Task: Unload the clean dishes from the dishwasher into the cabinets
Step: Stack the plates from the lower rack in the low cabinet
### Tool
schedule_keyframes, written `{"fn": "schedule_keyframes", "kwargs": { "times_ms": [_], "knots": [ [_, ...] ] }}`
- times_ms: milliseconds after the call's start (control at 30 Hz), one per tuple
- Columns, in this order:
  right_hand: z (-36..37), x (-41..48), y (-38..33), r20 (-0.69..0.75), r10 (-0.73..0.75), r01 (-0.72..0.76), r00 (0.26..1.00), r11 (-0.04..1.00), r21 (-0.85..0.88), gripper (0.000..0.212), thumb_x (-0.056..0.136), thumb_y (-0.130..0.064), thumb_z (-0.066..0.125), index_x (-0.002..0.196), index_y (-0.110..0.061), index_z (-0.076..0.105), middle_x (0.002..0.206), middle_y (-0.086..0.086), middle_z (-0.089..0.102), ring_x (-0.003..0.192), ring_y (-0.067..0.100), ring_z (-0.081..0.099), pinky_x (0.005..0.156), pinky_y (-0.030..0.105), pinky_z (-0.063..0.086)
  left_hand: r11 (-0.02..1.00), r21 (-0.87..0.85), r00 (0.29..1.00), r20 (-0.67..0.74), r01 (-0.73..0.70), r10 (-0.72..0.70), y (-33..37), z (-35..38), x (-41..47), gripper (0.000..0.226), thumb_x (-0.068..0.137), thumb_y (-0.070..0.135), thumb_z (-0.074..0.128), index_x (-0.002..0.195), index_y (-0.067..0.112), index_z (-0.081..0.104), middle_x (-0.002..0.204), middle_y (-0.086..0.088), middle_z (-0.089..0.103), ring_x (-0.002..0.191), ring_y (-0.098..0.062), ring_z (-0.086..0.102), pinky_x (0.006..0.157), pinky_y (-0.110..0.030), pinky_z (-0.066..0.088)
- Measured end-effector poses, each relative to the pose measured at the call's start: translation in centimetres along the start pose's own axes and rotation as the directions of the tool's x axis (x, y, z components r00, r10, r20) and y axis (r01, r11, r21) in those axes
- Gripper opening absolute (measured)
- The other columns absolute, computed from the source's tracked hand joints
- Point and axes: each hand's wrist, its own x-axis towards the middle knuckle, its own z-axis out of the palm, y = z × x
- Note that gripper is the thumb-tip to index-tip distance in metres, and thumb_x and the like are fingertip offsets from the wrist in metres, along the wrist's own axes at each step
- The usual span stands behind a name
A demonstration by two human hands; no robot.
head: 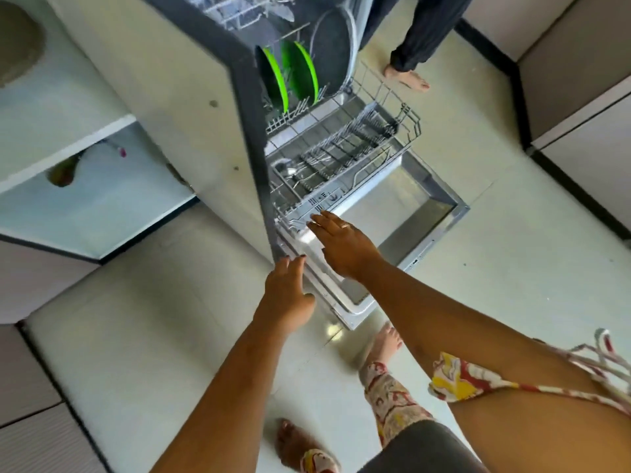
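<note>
- The open dishwasher (246, 97) fills the centre of the frame, seen from above, with a dark frame running down its left side.
- Its door (426, 206) lies folded down at centre right, the pale metal inner face upward.
- A wire rack (406, 121) is pulled out over the door. It has rows of tines, and some metal utensils (290, 171) lie at its left end.
- Further back, in the upper centre, two bright green plates (304, 73) stand on edge in wire tines.
- Just right of them a large dark round pan (333, 52) also stands on edge.
- The right hand (341, 245) reaches in from the lower right, palm down and fingers straight and slightly spread, holding nothing. It wears a ring (345, 226). Its fingertips are at the rack's front rim, but I cannot tell whether they touch it.
- The left hand (285, 295) is just below and left of the right, also spread and holding nothing. Its fingertips are near the lower corner of the dark frame.
- The person's bare feet (387, 339) show on the pale tiled floor (512, 268) at the bottom, below patterned clothing.
- Another person's bare foot (408, 78) and dark trouser leg stand at the upper right, beside the dishwasher.
- A white countertop (102, 80) covers the upper left.
- Grey cabinets (580, 80) with dark edging line the right side.
</note>
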Motion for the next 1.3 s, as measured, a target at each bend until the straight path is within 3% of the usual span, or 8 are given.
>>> {"fn": "schedule_keyframes", "kwargs": {
  "times_ms": [200,533,633,700,800,933,1100,1300],
  "knots": [
    [-1.2,3.8,7.8,-0.072,0.061,-0.055,0.995,0.994,0.091,0.058,0.09,-0.004,0.039,0.146,-0.016,0.031,0.155,0.002,0.024,0.146,0.022,0.014,0.118,0.039,0.021,0.993,-0.113,0.998,-0.045,0.027,-0.033,6.1,0.3,6.3,0.067,0.088,0.01,0.057,0.146,0.022,0.026,0.152,-0.006,0.025,0.137,-0.027,0.03,0.11,-0.038,0.034],
    [-6.3,13.1,18.4,0.045,-0.028,0.02,0.999,0.987,0.162,0.061,0.084,-0.003,0.049,0.142,-0.017,0.039,0.153,0.003,0.03,0.14,0.025,0.028,0.111,0.041,0.03,0.885,-0.375,0.909,-0.198,0.274,-0.366,13.4,-4.1,19.9,0.062,0.085,0.002,0.054,0.14,0.025,0.037,0.141,-0.012,0.044,0.115,-0.035,0.053,0.095,-0.044,0.047],
    [-8.7,16.1,21.3,0.05,0.034,-0.042,0.998,0.984,0.176,0.062,0.084,-0.005,0.054,0.142,-0.019,0.038,0.153,0.003,0.029,0.139,0.027,0.031,0.11,0.044,0.032,0.882,-0.379,0.887,-0.25,0.279,-0.388,13.9,-6.0,23.3,0.059,0.088,0.005,0.054,0.139,0.031,0.037,0.139,-0.012,0.045,0.101,-0.029,0.059,0.071,-0.031,0.055],
    [-9.8,18.3,23.0,0.051,0.042,-0.048,0.998,0.993,0.112,0.061,0.086,-0.009,0.051,0.143,-0.02,0.035,0.153,0.003,0.027,0.14,0.026,0.026,0.111,0.046,0.031,0.892,-0.37,0.877,-0.296,0.26,-0.378,14.0,-7.6,25.4,0.056,0.09,0.009,0.055,0.137,0.034,0.038,0.133,-0.012,0.049,0.088,-0.025,0.06,0.052,-0.018,0.047],
    [-10.9,20.9,24.9,0.069,0.089,-0.096,0.994,0.989,0.116,0.061,0.086,-0.01,0.05,0.144,-0.022,0.033,0.153,0.001,0.025,0.141,0.026,0.023,0.109,0.048,0.034,0.864,-0.445,0.859,-0.322,0.235,-0.399,13.6,-9.5,28.1,0.053,0.09,0.008,0.053,0.137,0.03,0.041,0.135,-0.011,0.048,0.1,-0.024,0.057,0.078,-0.032,0.049],
    [-12.3,24.2,27.3,0.035,0.21,-0.212,0.977,0.962,0.17,0.059,0.087,-0.011,0.054,0.143,-0.019,0.034,0.151,0.005,0.03,0.138,0.03,0.03,0.105,0.05,0.039,0.822,-0.527,0.85,-0.312,0.218,-0.425,13.6,-10.9,31.2,0.046,0.093,0.013,0.049,0.135,0.03,0.042,0.13,-0.006,0.049,0.084,-0.016,0.055,0.07,-0.032,0.044],
    [-13.4,29.2,29.2,0.028,0.312,-0.306,0.95,0.907,0.29,0.062,0.083,-0.003,0.053,0.141,-0.015,0.036,0.147,0.011,0.036,0.133,0.034,0.037,0.102,0.053,0.042,0.821,-0.535,0.89,-0.25,0.2,-0.381,15.6,-12.3,36.7,0.045,0.094,0.015,0.05,0.136,0.026,0.041,0.142,-0.006,0.044,0.119,-0.028,0.05,0.1,-0.047,0.043],
    [-12.9,35.7,30.1,0.057,0.412,-0.402,0.909,0.834,0.377,0.058,0.084,-0.01,0.059,0.138,-0.012,0.039,0.14,0.014,0.042,0.129,0.036,0.042,0.101,0.05,0.043,0.868,-0.476,0.944,-0.196,0.145,-0.265,17.3,-14.1,41.9,0.044,0.092,0.014,0.052,0.135,0.019,0.043,0.14,-0.006,0.046,0.122,-0.027,0.049,0.103,-0.046,0.041]
  ]
}}
